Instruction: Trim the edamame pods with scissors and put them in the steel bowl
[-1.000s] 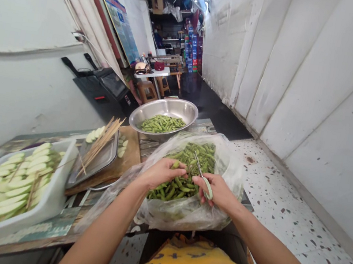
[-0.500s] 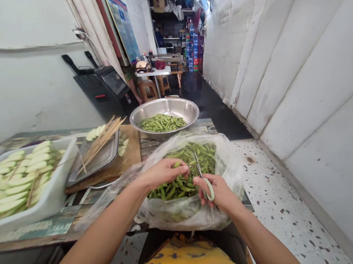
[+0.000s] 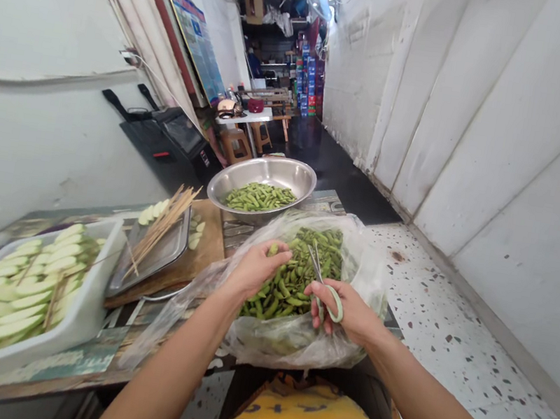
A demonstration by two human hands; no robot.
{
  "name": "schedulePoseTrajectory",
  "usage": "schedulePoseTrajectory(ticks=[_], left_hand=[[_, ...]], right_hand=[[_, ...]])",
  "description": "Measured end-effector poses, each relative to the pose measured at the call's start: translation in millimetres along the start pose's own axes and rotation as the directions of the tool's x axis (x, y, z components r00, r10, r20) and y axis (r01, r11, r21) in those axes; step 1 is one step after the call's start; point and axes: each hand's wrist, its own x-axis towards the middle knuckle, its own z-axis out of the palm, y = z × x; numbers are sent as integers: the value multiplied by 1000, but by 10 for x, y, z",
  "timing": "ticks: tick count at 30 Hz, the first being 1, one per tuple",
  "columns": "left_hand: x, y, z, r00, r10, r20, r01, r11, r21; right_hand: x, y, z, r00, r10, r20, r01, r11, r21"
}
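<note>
A clear plastic bag (image 3: 337, 349) full of green bean pods (image 3: 301, 280) rests in front of me. My left hand (image 3: 256, 267) hovers over the pods with a single green pod (image 3: 274, 249) pinched in its fingertips. My right hand (image 3: 343, 310) is wrapped round the green handles of a pair of scissors (image 3: 324, 284), whose metal blades point up and away over the bag. Beyond the bag stands a steel bowl (image 3: 296, 173) with cut green pods (image 3: 258, 197) inside.
A white tub (image 3: 83, 309) of pale green slices lies at the left. A metal tray (image 3: 167, 252) with wooden skewers (image 3: 164, 223) rests on a wooden board (image 3: 201, 254). White walls run along both sides, terrazzo floor to the right, stools and a table far back.
My left hand has lifted away from the scissors, up and to the left, with a pod in its fingers. My right hand with the scissors has barely shifted.
</note>
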Motion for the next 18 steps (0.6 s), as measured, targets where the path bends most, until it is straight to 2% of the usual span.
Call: schedulePoseTrajectory(ticks=[4,8,14,18], left_hand=[[4,22,-5,995,-49,88,56,996,-72],[4,29,0,992,-17,121,27,996,-83],[28,-18,5,999,43,8,-43,999,-12],[27,-11,0,998,23,-56,-28,995,-98]], right_hand=[[-9,-2,15,999,28,43,-26,999,-44],[-11,1,14,997,38,74,-32,996,-81],[-24,0,10,996,17,85,-7,993,-114],[-88,-9,27,998,14,67,-5,991,-131]])
